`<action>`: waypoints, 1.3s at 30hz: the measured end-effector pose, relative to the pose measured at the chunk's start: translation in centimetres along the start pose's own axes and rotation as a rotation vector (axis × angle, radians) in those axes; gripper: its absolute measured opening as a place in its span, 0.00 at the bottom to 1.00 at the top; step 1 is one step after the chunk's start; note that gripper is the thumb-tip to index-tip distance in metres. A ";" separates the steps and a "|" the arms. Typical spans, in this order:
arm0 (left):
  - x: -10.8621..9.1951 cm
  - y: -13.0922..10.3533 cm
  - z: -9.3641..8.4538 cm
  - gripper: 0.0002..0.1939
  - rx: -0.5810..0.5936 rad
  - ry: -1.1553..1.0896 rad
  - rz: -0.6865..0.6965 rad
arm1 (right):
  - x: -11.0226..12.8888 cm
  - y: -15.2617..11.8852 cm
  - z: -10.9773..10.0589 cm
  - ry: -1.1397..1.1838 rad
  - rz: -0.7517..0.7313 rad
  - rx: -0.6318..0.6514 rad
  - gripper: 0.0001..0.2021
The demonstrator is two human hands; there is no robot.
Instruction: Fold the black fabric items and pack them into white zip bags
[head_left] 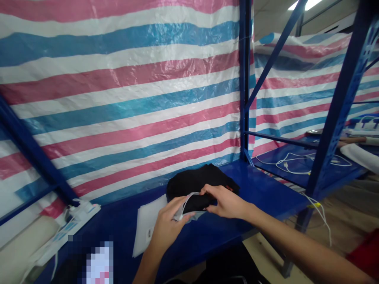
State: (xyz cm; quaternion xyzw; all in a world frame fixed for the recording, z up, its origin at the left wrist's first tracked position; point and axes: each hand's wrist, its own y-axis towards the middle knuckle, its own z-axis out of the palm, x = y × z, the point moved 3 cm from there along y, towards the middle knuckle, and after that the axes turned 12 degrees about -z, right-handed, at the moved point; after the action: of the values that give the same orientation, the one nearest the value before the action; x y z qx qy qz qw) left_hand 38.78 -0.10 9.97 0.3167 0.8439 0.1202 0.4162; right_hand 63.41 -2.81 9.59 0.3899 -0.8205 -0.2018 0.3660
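A grey, translucent plastic bag [178,215] is held with its mouth spread over the front of the table. Folded black cloth [194,202] sits partly inside that mouth. My left hand [167,225] is closed on the bag's left side, thumb and fingers on either side of it. My right hand [227,201] curls round the right end of the black cloth at the bag's rim; its fingertips are partly hidden. Just behind, a larger black garment [194,179] with a small red mark lies on the table. Left of the bag is a stack of flat whitish plastic bags [148,223].
The blue table [260,189] has blue metal posts [334,118] at its sides and a striped sheet [133,98] behind. A power strip [74,225] lies at left, near a pixelated patch. At right, white cables [287,163] lie beside another person's sleeve [358,156].
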 end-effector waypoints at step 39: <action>-4.5 3.5 4.5 0.07 0.283 0.644 -0.065 | 1.3 1.9 1.7 -0.322 0.097 0.202 0.09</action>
State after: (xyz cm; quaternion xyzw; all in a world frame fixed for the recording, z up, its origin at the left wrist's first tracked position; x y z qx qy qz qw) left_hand 45.85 -0.52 11.55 0.2902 0.9497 0.0826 0.0844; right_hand 60.63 -2.57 10.23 0.3472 -0.9024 -0.1605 0.1983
